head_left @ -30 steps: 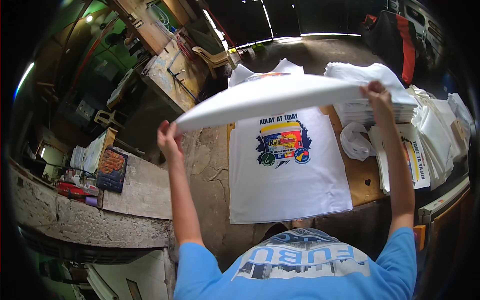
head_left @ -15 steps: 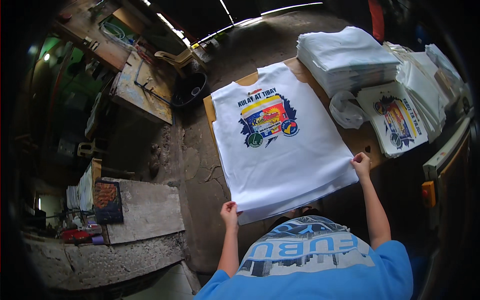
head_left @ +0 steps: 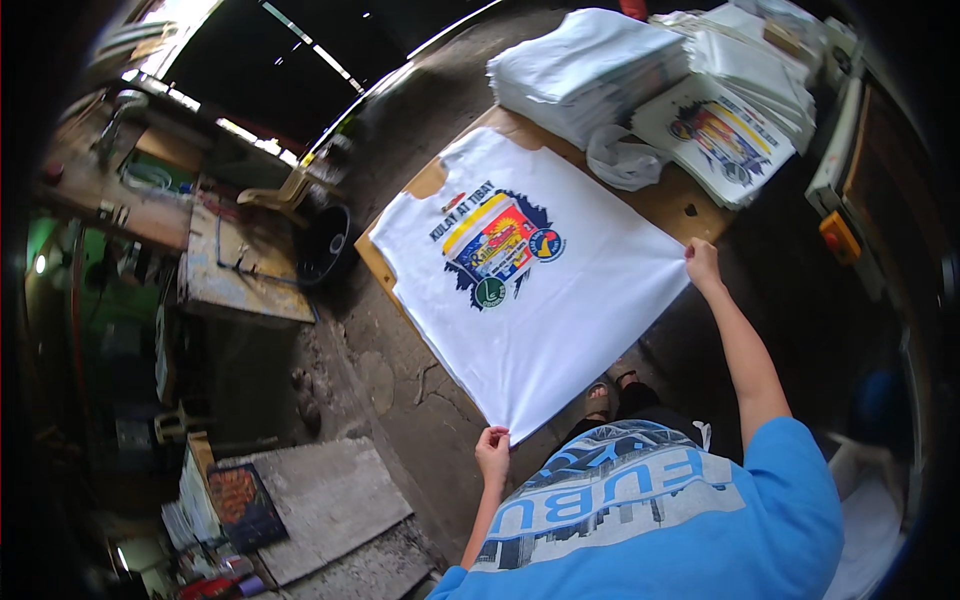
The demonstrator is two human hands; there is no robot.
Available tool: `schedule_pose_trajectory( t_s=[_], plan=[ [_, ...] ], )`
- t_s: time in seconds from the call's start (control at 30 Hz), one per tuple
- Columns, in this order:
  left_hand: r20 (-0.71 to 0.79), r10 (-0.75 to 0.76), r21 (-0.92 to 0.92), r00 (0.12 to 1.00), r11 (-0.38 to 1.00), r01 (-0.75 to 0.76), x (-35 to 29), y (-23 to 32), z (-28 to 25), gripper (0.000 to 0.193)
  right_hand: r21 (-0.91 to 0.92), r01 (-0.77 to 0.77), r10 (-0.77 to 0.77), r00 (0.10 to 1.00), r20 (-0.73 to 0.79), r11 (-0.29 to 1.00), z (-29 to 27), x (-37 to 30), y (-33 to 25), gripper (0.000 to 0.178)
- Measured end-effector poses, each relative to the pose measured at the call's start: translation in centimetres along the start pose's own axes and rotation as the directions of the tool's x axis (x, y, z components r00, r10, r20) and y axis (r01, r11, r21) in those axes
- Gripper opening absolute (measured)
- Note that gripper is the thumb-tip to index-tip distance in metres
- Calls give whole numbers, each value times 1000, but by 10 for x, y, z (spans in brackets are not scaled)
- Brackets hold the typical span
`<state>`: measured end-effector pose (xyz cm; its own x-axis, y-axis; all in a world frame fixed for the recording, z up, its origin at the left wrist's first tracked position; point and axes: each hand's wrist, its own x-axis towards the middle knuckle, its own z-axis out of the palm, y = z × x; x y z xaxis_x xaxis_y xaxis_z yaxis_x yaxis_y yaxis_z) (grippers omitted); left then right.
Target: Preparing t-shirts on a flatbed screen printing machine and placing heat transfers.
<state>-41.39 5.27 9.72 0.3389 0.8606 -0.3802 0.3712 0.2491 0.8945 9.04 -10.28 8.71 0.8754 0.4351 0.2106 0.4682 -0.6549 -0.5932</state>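
Note:
A white shirt-shaped cloth panel (head_left: 590,290) with a colourful print lies over a wooden tabletop (head_left: 665,212), its neck end away from me. My left hand (head_left: 493,455) pinches the near left corner of the hem. At the near right corner, my right hand (head_left: 703,265) grips the cloth between thumb and fingers. The hem stretches taut between both hands, past the table's near edge, with creases fanning out from the left corner. Whether more layers lie beneath the panel is hidden.
Beyond the panel stands a tall stack of folded white cloth (head_left: 590,75). Beside it are a crumpled clear plastic bag (head_left: 622,160) and a pile of printed panels (head_left: 715,140). A black basin (head_left: 323,245) sits left of the table; an orange-yellow switch box (head_left: 840,238) is at right.
The hem has been drawn tight and creases now run from its corners. The lower layer's edge that showed under it is out of sight. The whole view has turned.

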Motion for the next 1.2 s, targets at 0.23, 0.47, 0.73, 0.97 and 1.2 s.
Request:
schedule_pose_trajectory(
  t_s=[0.23, 0.47, 0.73, 0.97, 1.2],
  plan=[
    [272, -90, 504, 958, 861, -62, 16, 30, 8, 14, -116, -34, 21, 993, -114, 993, -16, -41, -11, 34],
    [548, -45, 426, 836, 875, -231, 78, 54, 70, 27, -17, -111, 112, 991, 66, 994, -23, -146, -18, 21],
    [850, 2, 433, 527, 569, -699, 12, 60, 207, 17, 75, -556, 540, 826, 163, 828, -108, -327, 72, 15],
    [943, -286, 310, 170, 568, -763, -100, 52, 343, 19, 243, -801, 837, 525, -156, 547, -194, -461, 134, 11],
    [963, -231, -36, -139, 398, -917, -223, 67, 444, 11, 413, -835, 909, 223, -352, 364, -269, -573, 187, 8]
  ],
)
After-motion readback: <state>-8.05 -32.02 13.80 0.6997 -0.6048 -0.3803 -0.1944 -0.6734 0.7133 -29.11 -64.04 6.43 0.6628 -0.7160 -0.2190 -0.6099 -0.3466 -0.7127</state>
